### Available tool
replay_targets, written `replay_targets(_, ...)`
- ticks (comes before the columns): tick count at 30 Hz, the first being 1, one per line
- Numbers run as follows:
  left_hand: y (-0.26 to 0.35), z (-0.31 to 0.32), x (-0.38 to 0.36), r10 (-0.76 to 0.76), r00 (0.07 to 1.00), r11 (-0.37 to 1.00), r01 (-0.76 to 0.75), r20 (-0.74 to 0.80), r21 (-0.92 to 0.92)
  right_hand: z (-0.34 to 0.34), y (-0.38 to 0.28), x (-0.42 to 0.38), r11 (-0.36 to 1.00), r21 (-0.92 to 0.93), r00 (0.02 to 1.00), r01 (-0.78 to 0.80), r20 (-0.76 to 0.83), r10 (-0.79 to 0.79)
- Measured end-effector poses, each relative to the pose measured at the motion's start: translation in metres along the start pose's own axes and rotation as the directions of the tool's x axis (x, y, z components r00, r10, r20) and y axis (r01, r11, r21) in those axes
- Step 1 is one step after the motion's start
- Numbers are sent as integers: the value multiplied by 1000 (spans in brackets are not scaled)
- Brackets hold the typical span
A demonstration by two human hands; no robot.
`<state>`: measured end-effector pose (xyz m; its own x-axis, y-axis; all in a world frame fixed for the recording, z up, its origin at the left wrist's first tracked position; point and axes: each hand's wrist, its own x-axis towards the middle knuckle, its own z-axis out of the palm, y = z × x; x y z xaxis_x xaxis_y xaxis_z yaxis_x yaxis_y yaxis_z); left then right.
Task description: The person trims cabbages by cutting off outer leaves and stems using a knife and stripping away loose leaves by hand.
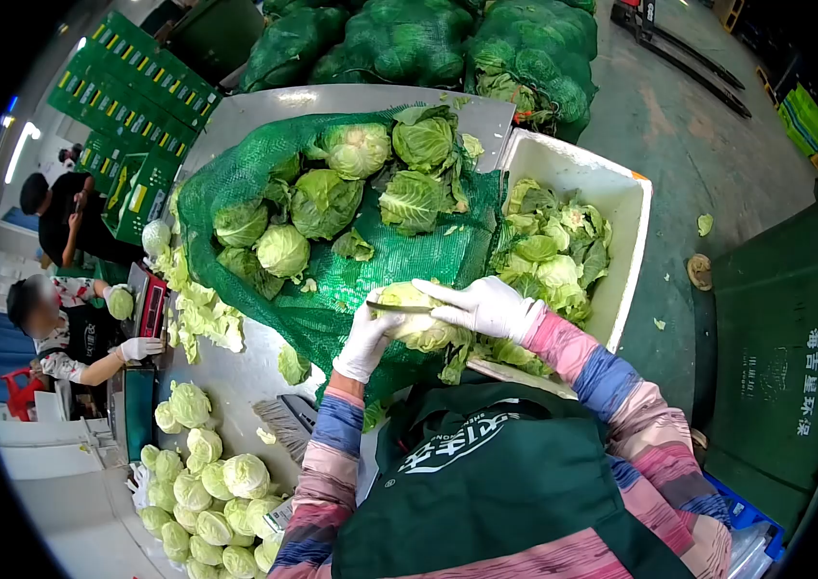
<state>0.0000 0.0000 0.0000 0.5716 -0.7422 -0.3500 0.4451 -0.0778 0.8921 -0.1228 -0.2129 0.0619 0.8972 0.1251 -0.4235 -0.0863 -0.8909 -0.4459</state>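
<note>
My gloved left hand grips the left side of a pale green cabbage low over the green mesh sack. A narrow knife lies across the top of this cabbage, its blade reaching toward my left hand. At its other end, my gloved right hand holds the knife, with a finger stretched over the cabbage; the handle is hidden. Leafy cabbages rest on the opened sack beyond both hands. Loose leaves hang beside the held cabbage.
A white foam box of leaves stands right of the sack. Trimmed cabbages pile up at lower left, near a brush. A co-worker holds a cabbage by a scale at left. Full sacks lie behind; a green bin stands right.
</note>
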Motion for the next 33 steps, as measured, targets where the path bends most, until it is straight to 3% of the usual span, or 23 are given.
replay_targets(1, 2, 1, -2, 13, 1000, 1000, -13, 19, -10, 12, 9, 5, 908, 410, 973, 86, -229, 11)
replay_targets(2, 6, 2, -2, 26, 999, 1000, -26, 42, -15, 29, 23, 16, 653, 715, 897, 250, -424, 120)
replay_targets(4, 14, 17, -5, 65, 993, 987, -50, 94, -154, 36, 67, 23, 509, 861, 890, 13, -241, 386)
replay_targets(5, 8, 25, -12, 78, 989, 954, -38, 127, -296, 52, 103, 19, 714, 677, 812, -176, -310, 494)
replay_targets(7, 10, 24, -8, 94, 987, 953, -52, 128, -297, 42, 96, 15, 843, 495, 797, -210, -413, 441)
replay_targets(9, 16, 25, -7, 138, 988, 928, -103, 74, -358, 32, 45, 5, 584, 804, 819, 114, -408, 403)
replay_targets(10, 13, 25, -5, 142, 986, 922, -98, 92, -374, 20, 36, -4, 458, 882, 849, 110, -323, 417)
replay_targets(11, 17, 24, -5, 137, 986, 927, -94, 96, -363, 12, 8, -9, 360, 921, 932, 152, -254, 258)
replay_targets(12, 19, 27, -4, 173, 981, 945, -141, 88, -294, 17, 4, -1, 412, 890, 923, 196, -309, 229)
replay_targets(13, 18, 30, -4, 210, 974, 955, -187, 81, -229, 6, 0, -11, 429, 896, 936, 113, -241, 257)
replay_targets(15, 21, 29, -2, 238, 969, 954, -221, 65, -205, 23, -7, 13, 597, 685, 716, 418, -653, 247)
replay_targets(17, 15, 30, -3, 265, 964, 947, -254, 32, -195, 25, -9, 11, 574, 724, 745, 383, -610, 271)
replay_targets(19, 6, 36, -4, 137, 987, 905, -92, 79, -414, 26, -18, 12, 642, 644, 642, 415, -708, 295)
replay_targets(21, 2, 47, -4, 129, 984, 841, -43, 124, -539, 26, -12, 9, 332, 874, 789, 355, -470, 394)
replay_targets(23, 7, 52, 2, 264, 962, 909, -226, 66, -349, 32, -6, 6, 362, 874, 787, 324, -461, 409)
replay_targets(25, -1, 53, 13, 246, 969, 912, -239, -20, -334, 49, -6, 12, 341, 857, 755, 386, -506, 416)
replay_targets(27, -2, 58, 16, 229, 968, 910, -251, -105, -330, 58, -2, 11, 195, 925, 800, 328, -381, 463)
replay_targets(29, 8, 64, 8, 79, 995, 909, -98, -65, -404, 61, 2, 11, 272, 895, 760, 353, -444, 474)
replay_targets(31, 3, 60, 6, 51, 994, 940, -81, -99, -330, 74, 19, 12, 685, 687, 682, 242, -622, 384)
replay_targets(32, -2, 52, 11, 137, 985, 986, -145, -102, -79, 80, 22, 15, 739, 614, 602, 279, -711, 363)
replay_targets(33, -6, 47, 13, 212, 974, 965, -195, -83, 177, 66, 20, 3, 784, 608, 725, 127, -597, 345)
